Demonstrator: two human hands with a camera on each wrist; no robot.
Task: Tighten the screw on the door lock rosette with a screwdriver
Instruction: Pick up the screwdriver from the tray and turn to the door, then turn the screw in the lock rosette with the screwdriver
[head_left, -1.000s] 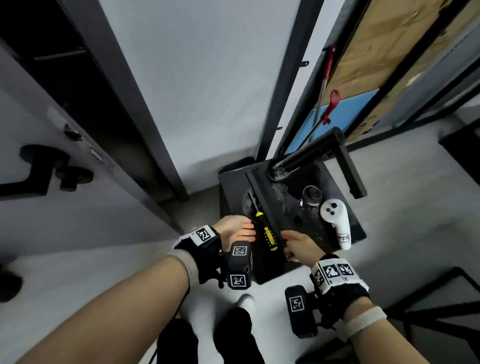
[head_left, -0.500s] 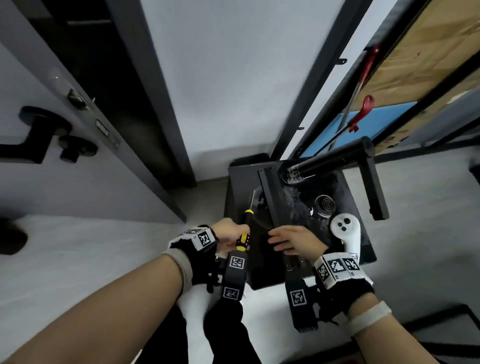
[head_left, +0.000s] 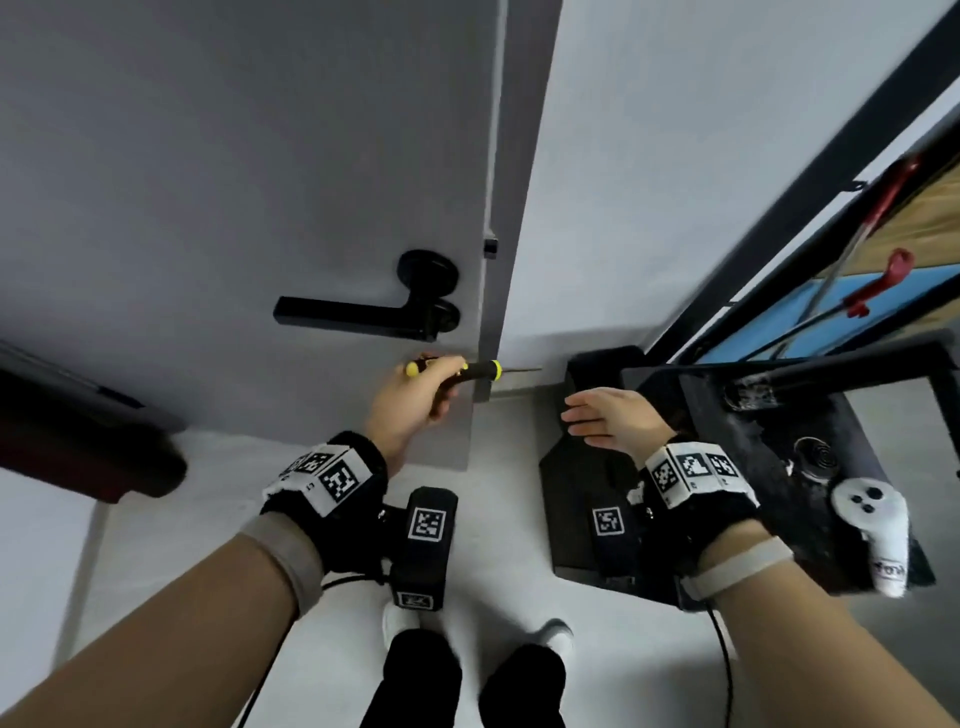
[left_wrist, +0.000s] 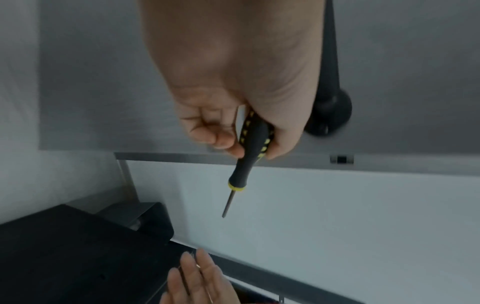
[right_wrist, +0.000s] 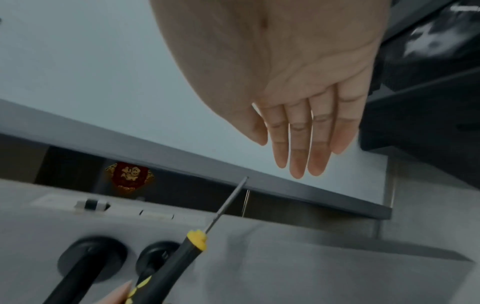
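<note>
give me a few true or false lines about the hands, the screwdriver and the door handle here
1. The left hand grips the screwdriver. True.
2. The right hand holds a screw. False: it is open, fingers straight, holding nothing.
3. The screwdriver tip is seated in the door handle. False: it points to the right, past the door edge, touching nothing.
4. A white controller lies on the black stand. True.

Bare forearms end in black fuzzy wrist cuffs (head_left: 332, 483) carrying white square-code tags, with a pale band behind each. A black camera block (head_left: 423, 545) with 2 code tags hangs under each wrist, trailing thin black cable. Black trousers, white shoes.
</note>
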